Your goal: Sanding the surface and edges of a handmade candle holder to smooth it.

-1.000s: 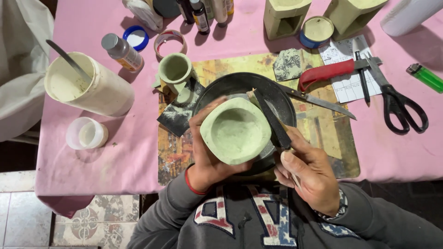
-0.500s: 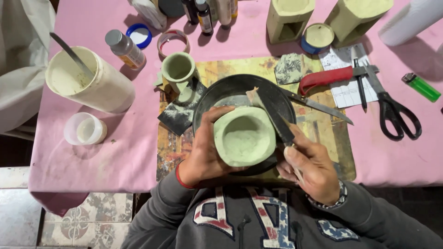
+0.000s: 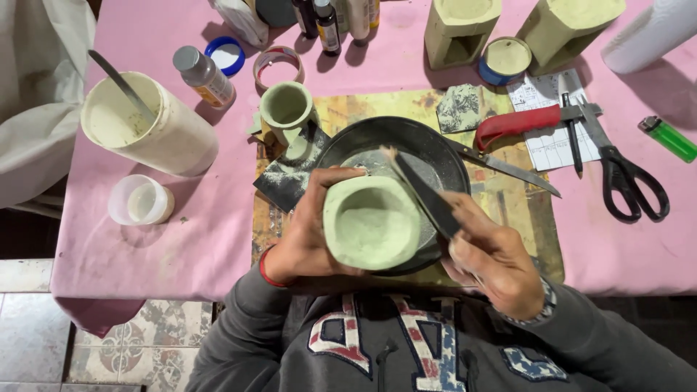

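Note:
My left hand [image 3: 308, 232] grips a pale green hollow pot [image 3: 372, 223], open side up, over a black bowl [image 3: 450, 156] dusted with pale powder. My right hand [image 3: 497, 258] holds a folded dark strip of sandpaper [image 3: 425, 192] that rests across the pot's right rim. A small green cup [image 3: 287, 107] stands just beyond the bowl, next to a dark sheet of sandpaper [image 3: 287, 181].
A knife with a red handle [image 3: 517, 123], black scissors [image 3: 624, 178], a pen and a green lighter [image 3: 668, 138] lie right. A white tub with a stick [image 3: 149, 131], a small clear cup [image 3: 140, 201], bottles and two green blocks [image 3: 461, 29] stand around the pink cloth.
The pot has turned a little in my left hand, and the sandpaper strip in my right hand has slid along its right rim.

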